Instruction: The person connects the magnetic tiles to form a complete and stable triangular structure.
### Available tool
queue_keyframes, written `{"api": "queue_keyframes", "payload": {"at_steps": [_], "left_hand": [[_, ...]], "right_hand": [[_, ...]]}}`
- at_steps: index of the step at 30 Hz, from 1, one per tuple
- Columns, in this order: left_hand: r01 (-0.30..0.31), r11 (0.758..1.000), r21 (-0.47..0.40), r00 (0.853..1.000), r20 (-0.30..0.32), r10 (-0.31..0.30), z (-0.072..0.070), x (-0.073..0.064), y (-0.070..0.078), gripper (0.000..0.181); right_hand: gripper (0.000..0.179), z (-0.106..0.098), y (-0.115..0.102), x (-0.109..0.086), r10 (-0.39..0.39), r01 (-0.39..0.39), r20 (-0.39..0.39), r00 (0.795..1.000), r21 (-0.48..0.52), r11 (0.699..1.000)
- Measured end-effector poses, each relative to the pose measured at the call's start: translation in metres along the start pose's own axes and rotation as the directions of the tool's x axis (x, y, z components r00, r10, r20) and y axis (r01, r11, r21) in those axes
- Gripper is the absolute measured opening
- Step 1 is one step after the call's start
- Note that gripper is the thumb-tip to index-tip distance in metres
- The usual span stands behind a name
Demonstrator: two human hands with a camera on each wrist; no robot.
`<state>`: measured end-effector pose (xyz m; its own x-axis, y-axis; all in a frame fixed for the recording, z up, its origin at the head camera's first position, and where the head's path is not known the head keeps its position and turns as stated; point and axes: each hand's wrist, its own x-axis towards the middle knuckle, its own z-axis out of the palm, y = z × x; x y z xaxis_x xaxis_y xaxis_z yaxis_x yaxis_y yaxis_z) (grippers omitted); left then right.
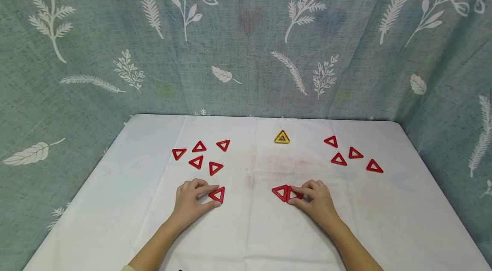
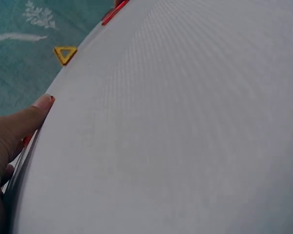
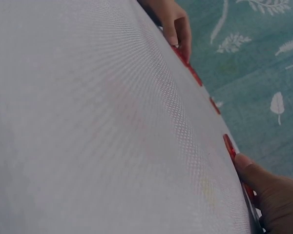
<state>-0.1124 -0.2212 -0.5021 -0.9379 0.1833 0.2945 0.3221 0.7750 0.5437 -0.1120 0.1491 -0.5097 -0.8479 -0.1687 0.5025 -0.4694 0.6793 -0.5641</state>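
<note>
Between thumb and index finger, my left hand (image 1: 192,197) holds a red triangle frame (image 1: 221,197) by its corners, at the table. My right hand (image 1: 316,199) pinches a second red triangle frame (image 1: 290,194), partly covered by the fingers. Against its left side lies another red triangle frame (image 1: 279,192), edge to edge with it. In the left wrist view the left thumb (image 2: 31,117) shows at the left, and most of its triangle is hidden. The right wrist view shows the right thumb (image 3: 251,173) beside red edges, with the left hand (image 3: 173,22) farther off.
Several loose red triangles (image 1: 196,162) lie beyond the left hand, and several more red triangles (image 1: 339,159) lie beyond the right. A yellow triangle (image 1: 282,137) sits near the back edge. The white-covered table (image 1: 246,237) meets a green leaf-patterned curtain (image 1: 246,48).
</note>
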Motion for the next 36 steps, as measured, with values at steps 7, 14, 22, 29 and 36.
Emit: {"api": "queue_keyframes", "payload": {"at_steps": [7, 14, 22, 29, 36], "left_hand": [[0.0, 0.999, -0.037, 1.0, 0.007, 0.0, 0.004, 0.002, 0.012, 0.039], [0.076, 0.996, -0.052, 0.997, -0.008, -0.077, 0.017, -0.001, 0.034, 0.04], [0.071, 0.996, -0.046, 0.996, -0.042, -0.073, 0.024, -0.001, 0.047, 0.04], [0.057, 0.998, -0.027, 0.998, -0.037, -0.058, 0.033, 0.003, 0.059, 0.041], [0.067, 0.997, -0.027, 0.995, -0.079, -0.068, 0.046, 0.004, 0.076, 0.039]], "right_hand": [[0.04, 0.0, -0.002, 0.0, -0.009, 0.008, -0.006, 1.0, -0.007, 1.0], [0.04, 0.0, -0.003, 0.0, -0.01, 0.01, -0.004, 1.0, 0.003, 1.0], [0.039, 0.0, -0.003, 0.001, 0.008, -0.008, 0.007, 1.0, -0.011, 1.0], [0.038, -0.001, -0.003, 0.002, 0.027, -0.026, 0.024, 0.999, -0.028, 0.999], [0.038, -0.001, -0.004, 0.002, 0.054, -0.053, 0.037, 0.998, -0.032, 0.998]]}}
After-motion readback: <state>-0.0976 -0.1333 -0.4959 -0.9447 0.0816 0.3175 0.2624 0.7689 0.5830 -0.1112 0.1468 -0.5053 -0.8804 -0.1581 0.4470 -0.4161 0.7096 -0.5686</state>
